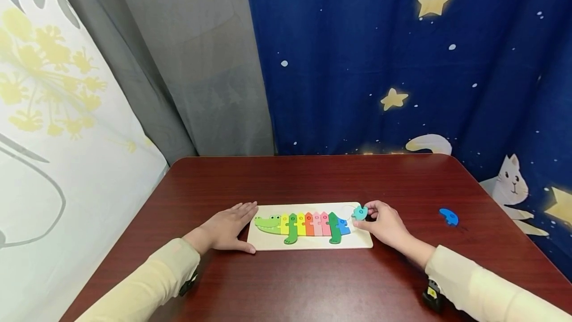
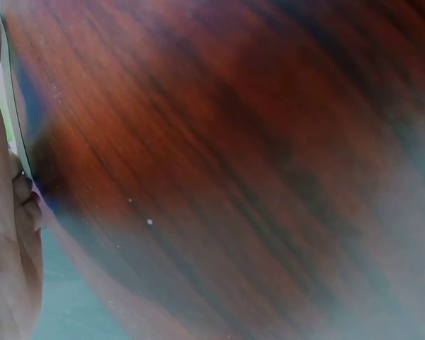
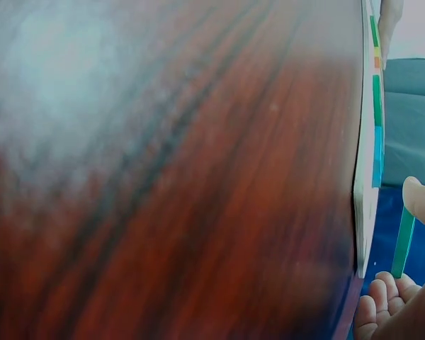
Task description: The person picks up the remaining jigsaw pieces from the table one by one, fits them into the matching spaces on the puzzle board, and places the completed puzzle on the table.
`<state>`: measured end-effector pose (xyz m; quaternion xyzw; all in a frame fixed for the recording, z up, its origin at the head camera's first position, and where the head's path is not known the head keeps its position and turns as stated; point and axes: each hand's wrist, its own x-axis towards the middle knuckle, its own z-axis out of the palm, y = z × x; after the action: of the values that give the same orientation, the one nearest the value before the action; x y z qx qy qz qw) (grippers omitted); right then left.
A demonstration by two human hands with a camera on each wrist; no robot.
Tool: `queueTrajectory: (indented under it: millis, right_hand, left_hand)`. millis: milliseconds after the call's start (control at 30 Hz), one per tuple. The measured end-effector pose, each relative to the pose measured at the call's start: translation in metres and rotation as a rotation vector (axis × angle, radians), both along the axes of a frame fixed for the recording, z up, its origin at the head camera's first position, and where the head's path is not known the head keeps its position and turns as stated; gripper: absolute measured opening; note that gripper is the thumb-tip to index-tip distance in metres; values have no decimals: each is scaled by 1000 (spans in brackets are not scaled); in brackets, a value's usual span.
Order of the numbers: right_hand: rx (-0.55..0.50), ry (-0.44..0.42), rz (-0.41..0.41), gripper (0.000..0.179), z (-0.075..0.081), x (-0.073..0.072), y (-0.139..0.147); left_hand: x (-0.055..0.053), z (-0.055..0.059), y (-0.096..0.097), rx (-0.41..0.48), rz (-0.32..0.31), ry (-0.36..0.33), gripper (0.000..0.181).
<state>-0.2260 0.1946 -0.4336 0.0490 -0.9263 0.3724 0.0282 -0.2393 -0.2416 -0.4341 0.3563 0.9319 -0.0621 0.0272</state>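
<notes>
A pale wooden puzzle board (image 1: 313, 243) lies on the table, with a crocodile of coloured pieces set in it, from the green head (image 1: 268, 224) at the left to a blue piece (image 1: 342, 226) at the right. My left hand (image 1: 229, 227) rests at the board's left end, fingers extended along the edge and thumb near the front corner. Over the board's right end, my right hand (image 1: 388, 223) pinches a teal puzzle piece (image 1: 359, 212) between thumb and fingers. In the right wrist view this teal piece (image 3: 404, 244) stands on edge, apart from the board.
A loose blue curved puzzle piece (image 1: 449, 217) lies on the dark red wooden table (image 1: 313, 282), to the right of my right hand. Behind the table hang a grey curtain (image 1: 214, 88) and a navy curtain (image 1: 335, 63) with stars.
</notes>
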Motion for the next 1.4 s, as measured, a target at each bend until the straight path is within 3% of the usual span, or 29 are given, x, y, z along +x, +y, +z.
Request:
queueTrajectory:
  millis: [867,1400]
  right_hand:
    - [19,14,49,54,-5,5,-10]
    - [85,19,78,54,-4,4,-13]
  left_hand:
    - [-2,-6,-4,-27,-82,127,111]
    - [-3,-7,-4,-59,-84,137,111]
